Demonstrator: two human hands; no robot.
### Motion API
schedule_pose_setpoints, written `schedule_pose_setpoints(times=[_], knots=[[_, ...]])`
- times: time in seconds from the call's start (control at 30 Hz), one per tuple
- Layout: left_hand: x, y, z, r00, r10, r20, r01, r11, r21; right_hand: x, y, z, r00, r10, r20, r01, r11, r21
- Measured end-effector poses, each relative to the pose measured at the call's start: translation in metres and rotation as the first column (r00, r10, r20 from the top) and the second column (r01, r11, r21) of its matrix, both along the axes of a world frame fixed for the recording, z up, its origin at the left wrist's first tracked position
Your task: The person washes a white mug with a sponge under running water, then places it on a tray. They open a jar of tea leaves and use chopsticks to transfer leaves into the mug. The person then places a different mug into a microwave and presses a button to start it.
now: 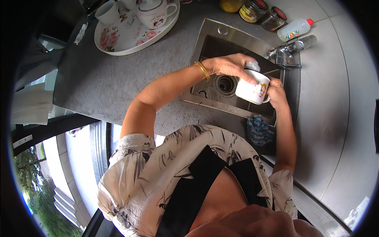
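A white enamel-style mug [251, 89] with a dark rim and a printed cartoon figure is tilted over the sink [207, 63]. My left hand [232, 66], a gold bangle at its wrist, has its thumb along the mug's outer wall. Its fingers are at the mouth, around a silvery scouring pad [252, 65] that shows at the rim. On the other side, my right hand [276, 91] grips the mug by its handle. The inside of the mug is hidden from me.
A chrome faucet [284, 56] stands at the sink's right edge. A crumpled blue-and-white cloth [259, 130] lies by the near corner. Beyond are a red-capped bottle [294, 29] and lidded jars [253, 11]. A floral tray [118, 51] holds cups and a lidded pot [152, 13].
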State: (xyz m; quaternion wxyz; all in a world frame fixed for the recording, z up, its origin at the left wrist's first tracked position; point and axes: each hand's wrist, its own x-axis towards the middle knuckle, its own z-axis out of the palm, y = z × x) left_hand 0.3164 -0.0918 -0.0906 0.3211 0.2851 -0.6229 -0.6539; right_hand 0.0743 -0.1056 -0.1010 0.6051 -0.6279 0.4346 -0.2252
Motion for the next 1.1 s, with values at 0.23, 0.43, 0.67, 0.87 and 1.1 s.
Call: schedule_pose_setpoints(times=[0.23, 0.43, 0.67, 0.87, 1.1], knots=[[0.002, -0.004, -0.022, 0.770, 0.638, 0.026, -0.576, 0.677, 0.458, 0.017, 0.019, -0.003, 0.949, -0.301, -0.097, 0.306, 0.951, 0.043], [-0.068, 0.042, -0.031, 0.625, 0.781, -0.014, -0.518, 0.401, -0.755, 0.040, 0.031, -0.016, 0.915, -0.402, -0.043, 0.392, 0.907, -0.151], [-0.072, 0.039, -0.026, 0.569, 0.787, 0.239, -0.390, 0.514, -0.764, 0.036, 0.043, -0.024, 0.924, -0.380, 0.030, 0.370, 0.876, -0.310], [-0.063, 0.010, -0.039, 0.542, 0.729, 0.417, -0.466, 0.674, -0.573, 0.050, 0.046, -0.027, 0.896, -0.444, -0.016, 0.419, 0.856, -0.304], [-0.043, -0.003, -0.045, 0.646, 0.547, 0.533, -0.276, 0.818, -0.505, 0.050, 0.054, -0.019, 0.914, -0.406, 0.015, 0.406, 0.910, -0.086]])
